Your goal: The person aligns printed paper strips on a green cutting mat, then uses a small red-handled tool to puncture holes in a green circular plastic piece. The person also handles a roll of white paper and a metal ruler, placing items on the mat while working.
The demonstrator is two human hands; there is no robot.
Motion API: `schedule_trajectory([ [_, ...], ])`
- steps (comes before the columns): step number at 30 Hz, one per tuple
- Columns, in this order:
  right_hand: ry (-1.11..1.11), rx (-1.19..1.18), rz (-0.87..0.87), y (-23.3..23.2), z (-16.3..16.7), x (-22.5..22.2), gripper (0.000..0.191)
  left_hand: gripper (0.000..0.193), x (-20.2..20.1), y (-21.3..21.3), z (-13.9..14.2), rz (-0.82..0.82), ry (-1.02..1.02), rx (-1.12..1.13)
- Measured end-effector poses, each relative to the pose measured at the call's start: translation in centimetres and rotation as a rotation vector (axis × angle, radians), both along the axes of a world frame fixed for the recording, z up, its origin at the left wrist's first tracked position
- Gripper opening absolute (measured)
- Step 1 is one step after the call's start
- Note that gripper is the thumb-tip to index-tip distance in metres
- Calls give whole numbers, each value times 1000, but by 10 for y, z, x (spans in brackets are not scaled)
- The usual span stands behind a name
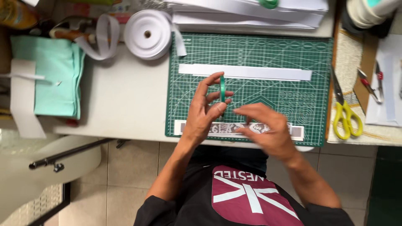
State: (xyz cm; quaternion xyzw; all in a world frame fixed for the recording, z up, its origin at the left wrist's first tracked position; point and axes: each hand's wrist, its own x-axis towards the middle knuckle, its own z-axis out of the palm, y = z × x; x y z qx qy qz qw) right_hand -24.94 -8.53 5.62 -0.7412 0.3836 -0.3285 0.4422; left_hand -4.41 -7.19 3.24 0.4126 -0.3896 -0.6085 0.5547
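Small green tape roll (222,89) held on edge above the green cutting mat (293,54), pinched between left hand (205,109) thumb and fingertips. Right hand (268,127) blurred, fingers loosely curled, hovering over a patterned strip (234,128) at the mat's near edge; cannot tell whether it grips anything. White paper strip (245,72) lies beyond the roll. White ribbon spool (147,34) to the left; yellow-handled scissors (344,112) right of mat; mint fabric (56,71) at the table's left end.
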Motion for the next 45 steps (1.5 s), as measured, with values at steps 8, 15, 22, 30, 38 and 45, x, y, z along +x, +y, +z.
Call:
schedule_trajectory([
  [8,-12,-197,-35,15,-6,11,14,81,-21,0,0,-122,-187,-151],
  [15,-93,131,19,18,-23,0,16,84,-13,-4,-3,-202,-265,-171],
  [22,-240,208,47,-5,-11,-22,30,76,-6,-1,12,-213,-406,-145],
  [30,54,209,-117,-30,6,-22,32,78,-15,0,18,-190,-627,-296],
  [38,-23,319,-125,-32,-2,-20,26,77,-14,1,10,-199,-690,-313],
  [45,24,198,-129,-33,-6,-19,14,79,-14,0,11,-251,-727,-290],
])
